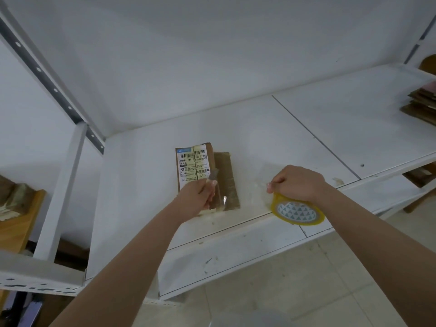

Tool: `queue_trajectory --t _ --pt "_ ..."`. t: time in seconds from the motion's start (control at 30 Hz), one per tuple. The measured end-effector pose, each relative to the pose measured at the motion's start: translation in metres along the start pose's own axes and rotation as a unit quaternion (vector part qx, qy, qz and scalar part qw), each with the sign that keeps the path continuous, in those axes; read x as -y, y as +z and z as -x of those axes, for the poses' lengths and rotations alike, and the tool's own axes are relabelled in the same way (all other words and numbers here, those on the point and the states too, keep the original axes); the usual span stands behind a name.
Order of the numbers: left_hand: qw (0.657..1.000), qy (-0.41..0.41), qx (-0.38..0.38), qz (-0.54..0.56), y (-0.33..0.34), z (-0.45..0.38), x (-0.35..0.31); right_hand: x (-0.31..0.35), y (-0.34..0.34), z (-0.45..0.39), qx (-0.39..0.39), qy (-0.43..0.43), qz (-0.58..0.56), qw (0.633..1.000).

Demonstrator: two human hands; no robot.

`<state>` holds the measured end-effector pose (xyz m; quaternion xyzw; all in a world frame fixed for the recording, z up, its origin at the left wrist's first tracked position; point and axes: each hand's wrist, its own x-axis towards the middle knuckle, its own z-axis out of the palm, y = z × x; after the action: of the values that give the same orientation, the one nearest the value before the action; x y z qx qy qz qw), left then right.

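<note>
View from above of a white metal shelf (259, 138), its board crossed by a thin dark seam on the right. A pale tiled floor (283, 291) shows below the front edge.

A flat brown cardboard parcel (225, 178) lies on the shelf board left of centre, close to the front edge. A white shipping label (192, 165) with barcodes covers its left part. Glossy clear tape runs over the brown face.

A stack of flattened cardboard (422, 102) rests at the far right end of the shelf. A wooden box (21, 215) stands at the far left, beyond the upright.

A yellow tape roll (297, 210) with a triangle-patterned core sits at the front edge, right of the parcel and apart from it.

The right hand (299, 182) rests on top of the roll with its fingers curled over it. Whether thumb and forefinger pinch a tape end cannot be told.

The left hand (195, 197) is over the near end of the parcel, its fingers curled round a slim clear-handled tool (213, 174), whose tip points onto the parcel beside the label.
</note>
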<state>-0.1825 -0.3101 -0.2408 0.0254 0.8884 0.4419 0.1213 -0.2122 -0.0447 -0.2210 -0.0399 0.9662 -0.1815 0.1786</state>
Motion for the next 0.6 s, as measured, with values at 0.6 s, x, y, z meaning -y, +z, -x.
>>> queue_trajectory --t 0.6 --pt "0.921 -0.143 -0.173 -0.317 0.027 -0.005 -0.025 0.006 0.006 -0.004 -0.05 0.012 -0.031 0.998"
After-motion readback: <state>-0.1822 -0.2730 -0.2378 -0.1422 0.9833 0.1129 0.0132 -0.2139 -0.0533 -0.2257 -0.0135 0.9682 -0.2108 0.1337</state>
